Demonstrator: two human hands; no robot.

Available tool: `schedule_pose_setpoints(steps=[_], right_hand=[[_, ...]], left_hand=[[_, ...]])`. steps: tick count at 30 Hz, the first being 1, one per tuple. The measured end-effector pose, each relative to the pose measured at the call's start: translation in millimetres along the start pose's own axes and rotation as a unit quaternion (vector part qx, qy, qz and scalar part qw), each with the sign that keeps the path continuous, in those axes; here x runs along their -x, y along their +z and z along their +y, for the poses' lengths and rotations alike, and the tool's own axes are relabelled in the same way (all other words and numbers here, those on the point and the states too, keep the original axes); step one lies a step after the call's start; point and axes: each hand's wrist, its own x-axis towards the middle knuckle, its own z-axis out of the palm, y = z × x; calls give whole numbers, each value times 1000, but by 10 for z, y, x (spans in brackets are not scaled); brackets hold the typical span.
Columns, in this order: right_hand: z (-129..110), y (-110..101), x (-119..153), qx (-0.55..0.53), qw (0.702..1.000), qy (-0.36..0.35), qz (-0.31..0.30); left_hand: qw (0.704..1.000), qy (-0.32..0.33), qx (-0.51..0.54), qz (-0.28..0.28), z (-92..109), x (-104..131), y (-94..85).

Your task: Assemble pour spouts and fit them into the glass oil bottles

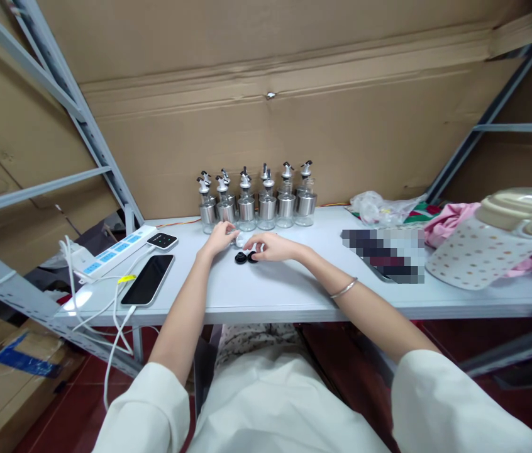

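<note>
My left hand point(221, 238) rests low over the table with its fingers closed at a small clear, whitish piece point(240, 240); its exact kind is too small to tell. From the other side my right hand point(271, 246) reaches in, fingers bent and apart. Its thumb is by one small round black cap point(251, 257), partly covered by the hand. A second black cap point(240, 257) lies beside that one. Just behind my hands, glass oil bottles point(266, 211) with steel sleeves and pourer spouts stand upright in two rows.
On the left lie a phone point(148, 280), a small black-faced device point(162, 240), a power strip point(117, 251) and white cables. A spotted jug point(478, 245), pink cloth point(449, 223) and a plastic bag point(382, 207) are at the right. Cardboard point(294, 138) backs the table.
</note>
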Motion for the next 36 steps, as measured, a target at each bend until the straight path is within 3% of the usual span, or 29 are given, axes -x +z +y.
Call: schedule_pose_setpoints(steps=[2, 4, 7, 9, 13, 17, 24, 27, 30, 32, 36], right_hand=[[53, -17, -41, -22, 996, 16, 85], [142, -74, -109, -46, 972, 46, 227], [326, -232, -256, -67, 889, 90, 444], [455, -352, -376, -70, 853, 103, 506], [635, -492, -629, -52, 847, 118, 516], [685, -482, -808, -63, 849, 168, 497], [744, -440, -871, -66, 826, 176, 532], [747, -452, -840, -73, 821, 147, 546], [659, -497, -750, -72, 813, 74, 573], [524, -516, -655, -68, 806, 20, 588], [140, -385, -460, -85, 795, -65, 597]], left_hand=[[1000, 1, 3, 11, -10, -3, 8], [1000, 4, 3, 17, -16, -8, 15], [1000, 4, 7, 21, -33, -24, 31], [999, 5, 18, 27, -53, -38, 47], [998, 10, 42, 38, -94, -56, 75], [998, 2, 34, 55, -104, -61, 75], [998, -14, 20, 59, -3, -16, 33], [996, -3, -14, 87, 135, 18, 4], [984, 59, -25, 165, 372, 68, 18], [969, 119, -25, 216, 573, 115, 76], [946, 206, -15, 250, 916, 212, 250]])
